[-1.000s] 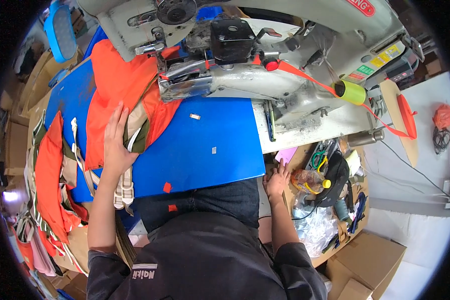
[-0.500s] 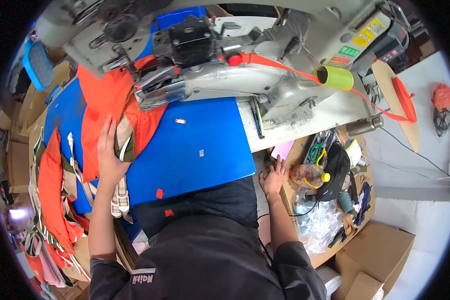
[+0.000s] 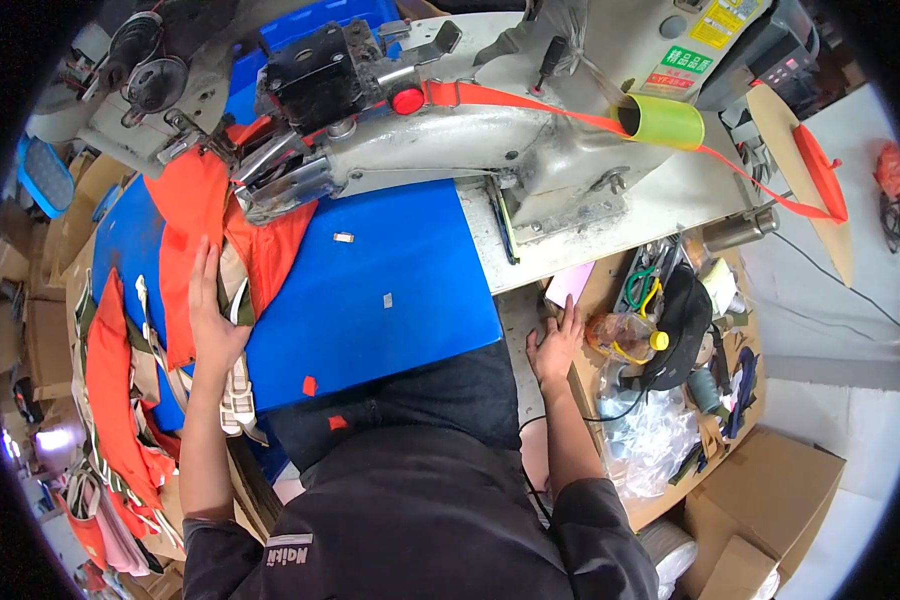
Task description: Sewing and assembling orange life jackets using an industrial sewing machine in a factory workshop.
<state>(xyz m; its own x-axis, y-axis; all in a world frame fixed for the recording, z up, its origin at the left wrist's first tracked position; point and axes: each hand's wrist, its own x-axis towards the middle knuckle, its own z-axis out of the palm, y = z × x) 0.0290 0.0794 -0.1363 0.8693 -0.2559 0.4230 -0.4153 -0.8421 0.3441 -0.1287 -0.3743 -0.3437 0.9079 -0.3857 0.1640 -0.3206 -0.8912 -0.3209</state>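
Observation:
My left hand [image 3: 215, 325] lies flat, fingers extended, on an orange fabric piece [image 3: 182, 270] with beige and olive parts and light webbing straps. This piece reaches under the head of a grey sewing machine [image 3: 420, 140]. Beside that hand, another orange and beige fabric bundle [image 3: 115, 370] hangs over the table's left side. At the edge of a wooden side shelf, my right hand [image 3: 558, 345] rests with fingers apart and grips nothing. Its fingertips are at the near end of a pink card [image 3: 570, 283]; whether they press on it I cannot tell.
A blue work surface [image 3: 390, 250] carries small scraps. On the side shelf are a bottle with a yellow cap [image 3: 625, 338], green-handled scissors [image 3: 640, 288], a black cap-like item [image 3: 682, 325] and clear plastic [image 3: 650, 440]. Orange webbing [image 3: 530, 103] runs through a lime-green tube [image 3: 660, 122]. A cardboard box [image 3: 770, 490] stands lower right.
The whole view has shifted slightly, with the machine lying further left and higher in it. Both hands keep nearly the same places relative to the fabric and the shelf.

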